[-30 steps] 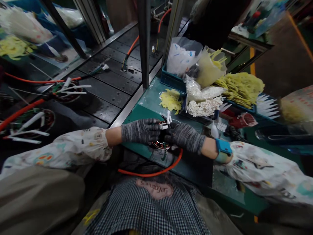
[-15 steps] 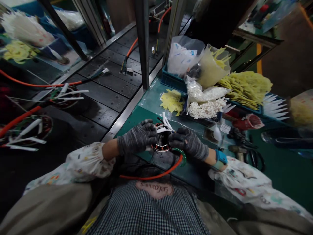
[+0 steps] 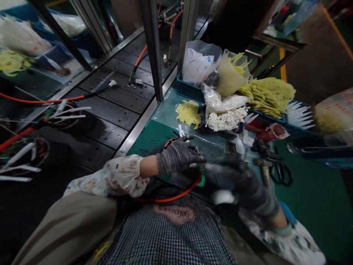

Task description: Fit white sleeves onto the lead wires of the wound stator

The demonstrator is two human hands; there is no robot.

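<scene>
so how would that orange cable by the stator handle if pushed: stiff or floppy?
Probably springy rather than limp: the orange cable holds a smooth open curve along the bench edge, with no kinks. It seems to run to the stator under the left hand, so pushing it would likely tug that part. The round jacket may slide easily on the green mat.

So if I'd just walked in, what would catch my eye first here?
Probably the two grey-gloved hands at the near edge of the green bench: the left hand rests on a round wound coil part with white sleeves, while the right hand, blurred, is raised beside it. A bright orange cable loops just below them, and heaps of yellow strips and small white pieces sit behind.
</scene>
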